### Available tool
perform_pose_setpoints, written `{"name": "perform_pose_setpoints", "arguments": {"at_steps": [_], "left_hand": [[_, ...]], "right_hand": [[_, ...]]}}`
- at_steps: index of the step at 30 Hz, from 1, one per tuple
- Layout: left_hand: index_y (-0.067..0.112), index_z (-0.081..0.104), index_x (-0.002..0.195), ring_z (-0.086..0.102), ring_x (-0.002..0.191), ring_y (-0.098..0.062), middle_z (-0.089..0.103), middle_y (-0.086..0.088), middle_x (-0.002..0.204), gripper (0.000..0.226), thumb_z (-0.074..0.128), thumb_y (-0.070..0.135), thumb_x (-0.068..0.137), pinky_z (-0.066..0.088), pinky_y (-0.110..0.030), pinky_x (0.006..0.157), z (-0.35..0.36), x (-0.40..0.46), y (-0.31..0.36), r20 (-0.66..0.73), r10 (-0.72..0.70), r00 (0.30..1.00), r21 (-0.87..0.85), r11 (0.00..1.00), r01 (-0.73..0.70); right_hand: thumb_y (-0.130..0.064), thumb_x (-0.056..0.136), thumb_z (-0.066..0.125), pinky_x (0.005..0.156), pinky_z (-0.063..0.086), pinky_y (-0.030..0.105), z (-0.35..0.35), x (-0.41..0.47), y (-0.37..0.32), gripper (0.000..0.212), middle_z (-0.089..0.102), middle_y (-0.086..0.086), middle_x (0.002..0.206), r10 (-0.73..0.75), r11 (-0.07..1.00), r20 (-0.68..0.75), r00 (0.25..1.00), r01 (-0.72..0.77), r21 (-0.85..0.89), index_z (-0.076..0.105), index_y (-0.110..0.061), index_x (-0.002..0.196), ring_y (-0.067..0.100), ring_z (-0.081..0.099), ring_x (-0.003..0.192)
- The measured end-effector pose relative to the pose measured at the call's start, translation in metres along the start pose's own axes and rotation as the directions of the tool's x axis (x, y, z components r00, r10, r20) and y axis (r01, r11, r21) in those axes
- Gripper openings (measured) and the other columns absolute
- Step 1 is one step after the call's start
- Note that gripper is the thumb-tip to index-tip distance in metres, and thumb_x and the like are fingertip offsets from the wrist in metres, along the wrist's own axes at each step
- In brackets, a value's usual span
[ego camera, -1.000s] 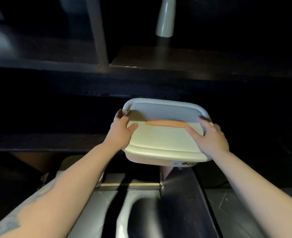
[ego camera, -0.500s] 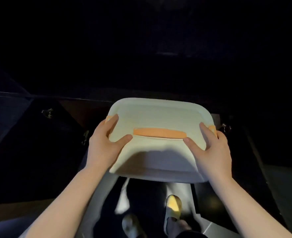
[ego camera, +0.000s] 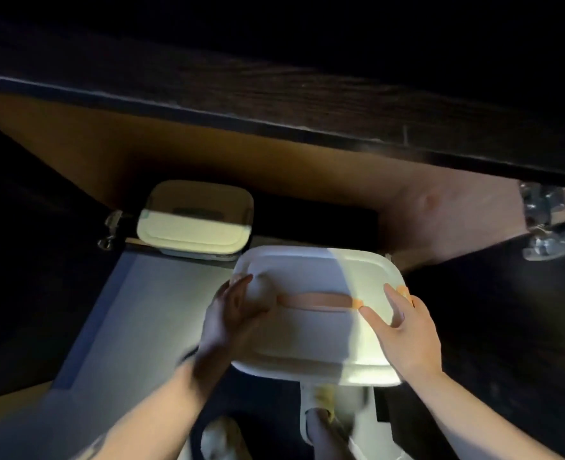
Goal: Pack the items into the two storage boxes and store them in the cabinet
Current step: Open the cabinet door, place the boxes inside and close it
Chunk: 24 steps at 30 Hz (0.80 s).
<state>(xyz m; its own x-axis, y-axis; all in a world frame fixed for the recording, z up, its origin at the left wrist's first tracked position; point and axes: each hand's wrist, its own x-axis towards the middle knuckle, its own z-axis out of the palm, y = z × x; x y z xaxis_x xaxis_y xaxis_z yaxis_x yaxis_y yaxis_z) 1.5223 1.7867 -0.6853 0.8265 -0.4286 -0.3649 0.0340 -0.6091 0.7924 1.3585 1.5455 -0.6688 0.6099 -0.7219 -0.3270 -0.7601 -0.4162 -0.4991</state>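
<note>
Holding the white storage box (ego camera: 314, 313) with both hands, lid up, orange handle strip (ego camera: 317, 299) running across the lid's middle. Box is my landmark for everything below.

Far left of the box: dark cabinet door (ego camera: 25, 260), swung open, with a metal hinge (ego camera: 110, 232) at its inner edge. Up-left of the box, just beyond its far left corner: second storage box (ego camera: 195, 222), white lid, dark handle, sitting at the front edge of the cabinet opening (ego camera: 307, 214). The two boxes look apart, narrow gap; can't fully confirm from this angle.

My left hand (ego camera: 231, 322) grips the box's left edge, thumb lying on the lid near the strip's left end, fingers curled round the side. Hand is in shadow and a bit blurred.

My right hand (ego camera: 404, 330) grips the box's right edge, thumb on the lid by the strip's right end, fingers wrapped over the rim next to an orange side clip (ego camera: 404, 292).

Box sits in front of the opening, its far edge about level with the cabinet's front; whether it rests on anything, can't tell.

Above the box: dark wood-grain panel (ego camera: 307, 104). Right of the box: second open door (ego camera: 507, 310), two metal hinges (ego camera: 545, 224) at its top.

Below the box: my feet in light slippers (ego camera: 321, 413) on grey floor (ego camera: 135, 327).
</note>
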Motion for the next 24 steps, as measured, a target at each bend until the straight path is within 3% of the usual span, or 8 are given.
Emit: {"name": "perform_pose_setpoints", "arguments": {"at_steps": [3,7,10,12,16,19,24], "left_hand": [[0.019,0.062,0.121,0.059,0.106,-0.01,0.065,-0.001,0.119,0.067,0.082,0.029,0.058,0.038,-0.011,0.083,0.042,0.07,-0.023,-0.015,-0.01,1.0,0.023,1.0,0.011],[0.019,0.063,0.117,0.061,0.104,-0.019,0.064,0.006,0.106,0.059,0.083,0.021,0.061,0.032,-0.002,0.074,0.083,0.155,-0.051,-0.067,0.029,0.997,0.054,0.998,-0.026],[0.013,0.056,0.126,0.05,0.122,-0.024,0.056,-0.008,0.129,0.063,0.08,0.022,0.068,0.032,-0.02,0.096,0.107,0.208,-0.077,-0.056,0.099,0.994,0.159,0.983,-0.089],[0.009,0.055,0.128,0.047,0.126,-0.028,0.051,-0.014,0.134,0.064,0.079,0.018,0.069,0.033,-0.029,0.104,0.117,0.233,-0.097,-0.03,0.095,0.995,0.167,0.982,-0.089],[0.01,0.051,0.132,0.046,0.125,-0.03,0.047,-0.015,0.137,0.063,0.074,0.015,0.073,0.037,-0.036,0.104,0.136,0.259,-0.129,-0.006,0.051,0.999,0.16,0.986,-0.049],[0.013,0.052,0.132,0.044,0.126,-0.032,0.04,-0.018,0.141,0.06,0.072,0.02,0.076,0.035,-0.032,0.105,0.143,0.273,-0.133,-0.05,0.058,0.997,0.176,0.983,-0.048],[0.015,0.041,0.141,0.028,0.138,-0.033,0.028,-0.019,0.148,0.056,0.059,0.029,0.09,0.027,-0.04,0.112,0.139,0.284,-0.121,-0.014,0.053,0.999,0.317,0.947,-0.046]], "right_hand": [[-0.069,0.074,0.059,0.09,0.048,0.041,0.037,0.063,0.03,0.075,0.058,0.006,0.111,0.031,0.999,0.019,0.999,-0.031,-0.009,0.045,-0.035,0.139,0.02,0.051,0.112],[-0.067,0.065,0.071,0.104,0.04,0.042,0.081,0.137,0.053,0.088,0.048,0.007,0.133,0.047,0.999,0.03,0.998,-0.047,0.015,0.042,-0.033,0.141,0.027,0.046,0.125],[-0.07,0.059,0.072,0.107,0.034,0.045,0.118,0.185,0.067,0.099,0.035,0.007,0.145,0.048,0.999,0.046,0.998,-0.049,0.024,0.036,-0.035,0.144,0.029,0.035,0.134],[-0.067,0.06,0.074,0.108,0.034,0.047,0.142,0.211,0.075,0.099,0.032,0.009,0.147,0.038,0.999,0.064,0.997,-0.04,0.03,0.034,-0.034,0.145,0.032,0.034,0.134],[-0.067,0.062,0.073,0.107,0.037,0.052,0.181,0.24,0.089,0.091,0.032,0.009,0.146,0.036,0.999,0.068,0.997,-0.038,0.029,0.04,-0.036,0.141,0.038,0.039,0.13],[-0.07,0.064,0.069,0.107,0.036,0.053,0.191,0.259,0.089,0.085,0.031,0.01,0.147,0.028,1.0,0.039,0.999,-0.027,-0.006,0.042,-0.039,0.138,0.04,0.037,0.13],[-0.066,0.077,0.062,0.108,0.033,0.047,0.193,0.279,0.053,0.076,0.028,0.014,0.15,0.132,0.981,0.08,0.988,-0.118,-0.156,0.035,-0.038,0.142,0.041,0.031,0.133]]}}
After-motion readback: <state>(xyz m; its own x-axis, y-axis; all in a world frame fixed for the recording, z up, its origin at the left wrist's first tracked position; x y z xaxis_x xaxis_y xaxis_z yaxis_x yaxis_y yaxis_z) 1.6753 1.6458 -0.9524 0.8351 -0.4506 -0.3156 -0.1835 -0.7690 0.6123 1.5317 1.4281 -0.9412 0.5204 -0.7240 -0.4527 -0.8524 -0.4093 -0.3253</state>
